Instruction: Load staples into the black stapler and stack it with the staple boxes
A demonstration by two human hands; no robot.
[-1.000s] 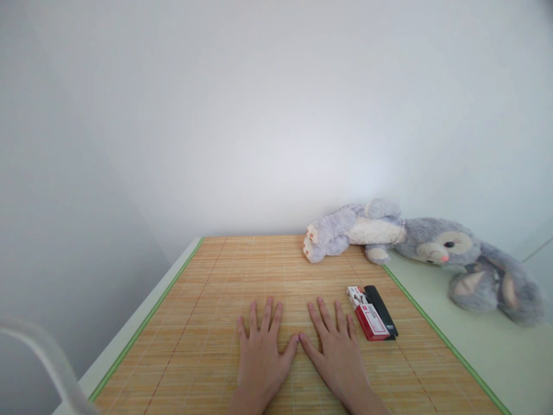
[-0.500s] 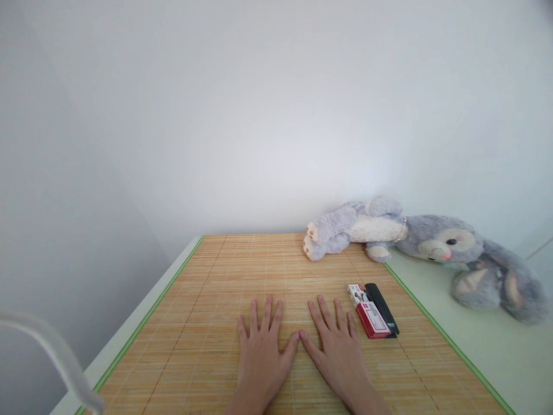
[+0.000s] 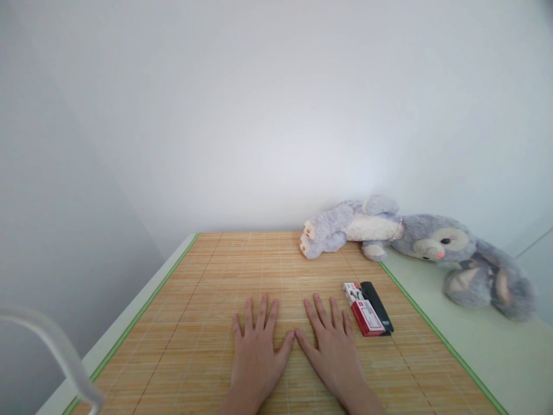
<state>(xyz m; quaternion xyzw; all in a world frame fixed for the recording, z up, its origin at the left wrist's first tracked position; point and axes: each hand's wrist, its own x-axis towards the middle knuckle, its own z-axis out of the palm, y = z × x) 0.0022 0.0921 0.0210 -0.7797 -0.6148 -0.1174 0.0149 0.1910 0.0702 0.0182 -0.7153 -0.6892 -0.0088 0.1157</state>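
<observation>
My left hand [image 3: 256,354] lies palm down on the bamboo mat [image 3: 242,271], fingers spread. Beside it my right hand [image 3: 334,353] rests flat in the same way, with the two thumb tips about touching. Neither hand holds anything. Just right of my right fingers lie a red and white box [image 3: 368,318], a smaller white box [image 3: 353,291] with a picture of metal clips on it, and a black stapler-like object [image 3: 377,305]. The three lie close together, and the black object's underside is hidden.
A grey plush rabbit [image 3: 375,227] lies on its side at the back right, partly on the mat and partly on the pale tabletop [image 3: 488,346]. A white curved tube [image 3: 56,346] rises at the lower left. Behind the table stands a white wall [image 3: 259,115].
The whole view has shifted slightly, so everything sits a little further left. My hands keep the same flat pose on the mat.
</observation>
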